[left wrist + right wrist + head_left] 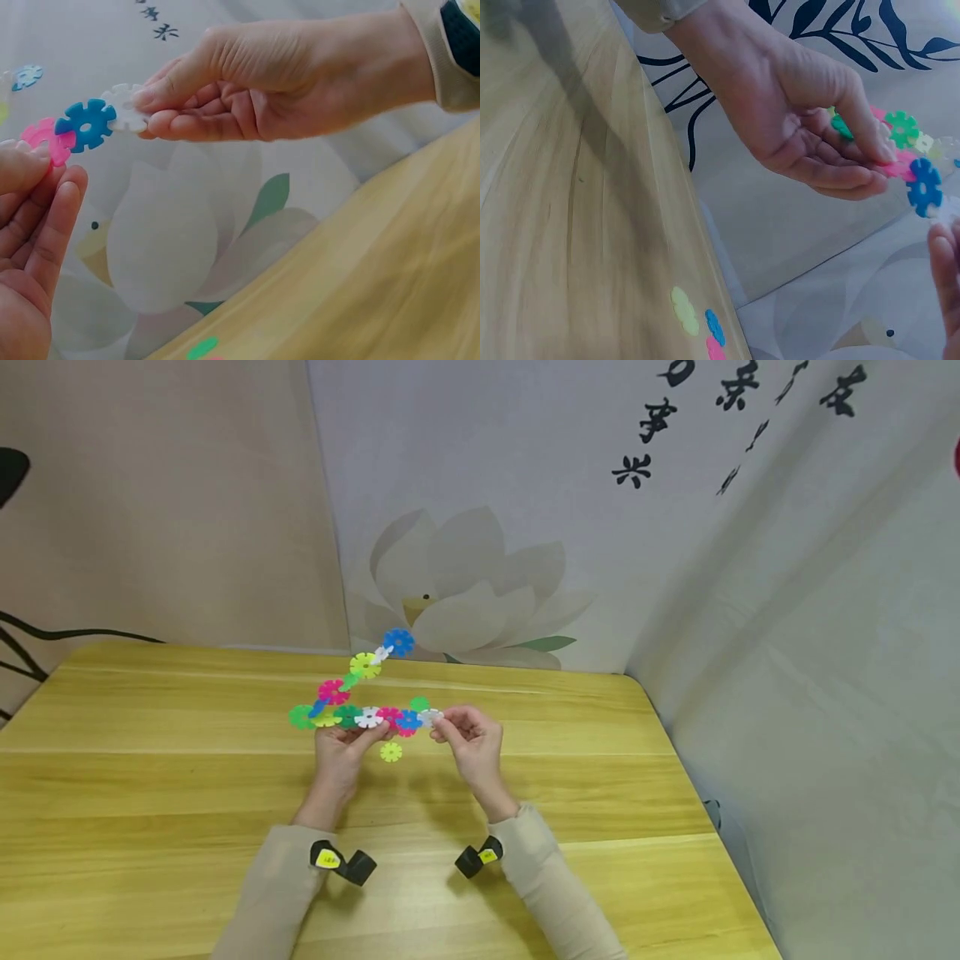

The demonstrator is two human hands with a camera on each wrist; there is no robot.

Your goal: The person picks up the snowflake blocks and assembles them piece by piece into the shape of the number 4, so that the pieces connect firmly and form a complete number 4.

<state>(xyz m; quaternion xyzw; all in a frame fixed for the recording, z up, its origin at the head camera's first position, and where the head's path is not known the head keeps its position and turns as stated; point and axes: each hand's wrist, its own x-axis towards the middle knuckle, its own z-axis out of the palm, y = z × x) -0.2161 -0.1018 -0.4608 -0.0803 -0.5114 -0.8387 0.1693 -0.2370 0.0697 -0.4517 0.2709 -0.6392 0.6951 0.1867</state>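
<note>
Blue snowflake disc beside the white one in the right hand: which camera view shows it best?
The left wrist view: the blue snowflake disc sits nearly face-on, its notches and centre hole plain. The right wrist view shows it turned more slantwise; the head view shows it small, beside the white snowflake disc.

The hands were bare. The left sleeve and right sleeve were plain beige and full-length. The left wrist camera and right wrist camera were black and blocky, each bearing a yellow label, lettering too small to read.
</note>
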